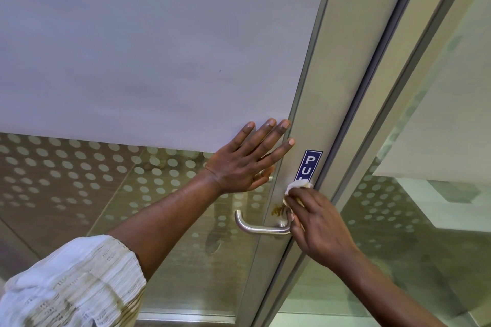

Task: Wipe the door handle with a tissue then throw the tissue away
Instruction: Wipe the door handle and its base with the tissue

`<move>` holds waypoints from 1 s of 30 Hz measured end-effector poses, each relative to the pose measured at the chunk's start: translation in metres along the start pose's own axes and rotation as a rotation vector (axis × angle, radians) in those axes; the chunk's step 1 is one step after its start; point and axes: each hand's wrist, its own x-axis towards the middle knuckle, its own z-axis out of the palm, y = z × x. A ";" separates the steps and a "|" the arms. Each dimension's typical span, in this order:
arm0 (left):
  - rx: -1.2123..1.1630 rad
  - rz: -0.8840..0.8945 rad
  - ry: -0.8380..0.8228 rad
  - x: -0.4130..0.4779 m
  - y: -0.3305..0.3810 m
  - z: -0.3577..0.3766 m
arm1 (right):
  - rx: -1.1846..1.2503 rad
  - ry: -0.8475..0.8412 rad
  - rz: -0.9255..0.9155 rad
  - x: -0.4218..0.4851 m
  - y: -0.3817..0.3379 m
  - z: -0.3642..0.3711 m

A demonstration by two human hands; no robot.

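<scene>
Two bare hands work at a glass door with a metal frame (332, 82). The left hand (244, 164) lies flat with fingers spread, palm pressed against the pane where the frosted white panel (146, 48) ends and the dotted glass (79, 175) begins, its fingertips reaching the frame's edge. The right hand (316, 223) is closed around a crumpled white tissue (299, 185), holding it against the frame just above the base of the door handle (259, 227) — a brushed-metal lever that juts leftward and curls up at its end. A brownish smear (277, 210) marks the frame beside the tissue, directly over the handle's mount. Above the tissue, a blue sticker (308, 164) with white letters reads "PU" — the rest is covered by the tissue. A cream textured sleeve (74, 284) covers the left upper arm.
</scene>
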 end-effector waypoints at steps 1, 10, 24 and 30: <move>0.003 -0.002 0.001 0.000 -0.001 0.000 | -0.006 -0.020 0.002 -0.002 0.000 0.000; 0.009 0.000 -0.003 0.000 0.000 -0.003 | -0.038 -0.142 -0.097 0.000 -0.006 -0.001; 0.009 0.004 -0.002 0.002 -0.001 -0.004 | 0.208 0.046 0.142 -0.012 -0.023 0.035; 0.020 0.001 -0.010 0.000 -0.002 -0.003 | 0.289 0.119 0.253 -0.034 -0.018 0.043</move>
